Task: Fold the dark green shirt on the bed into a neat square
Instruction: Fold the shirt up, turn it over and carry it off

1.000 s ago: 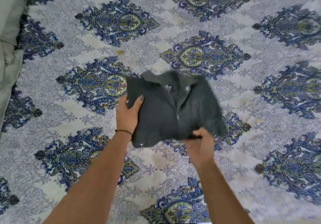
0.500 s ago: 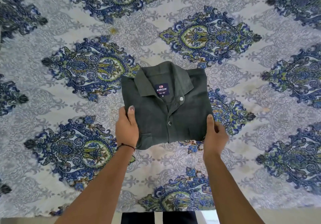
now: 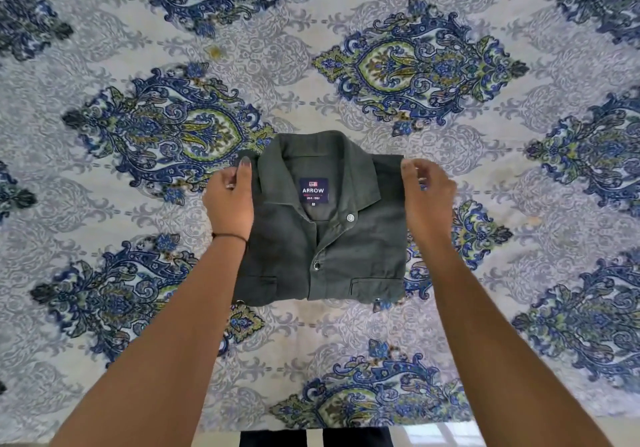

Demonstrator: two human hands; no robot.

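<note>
The dark green shirt lies folded into a compact square in the middle of the bed, collar up, with a navy "ARROW" label showing inside the neck. My left hand pinches the shirt's upper left shoulder corner, thumb on top of the cloth. At the upper right shoulder corner, my right hand has its fingertips on the shirt's edge; whether they grip the cloth is unclear. Two chest pockets and snap buttons face upward.
The bed sheet is pale with large blue and green paisley medallions and fills nearly the whole view. Its near edge runs along the bottom, where dark trousers and a strip of floor show.
The shirt was lifted and blurred a second ago, then set flat on the bed. Both hands slid from its lower corners up to its shoulder corners.
</note>
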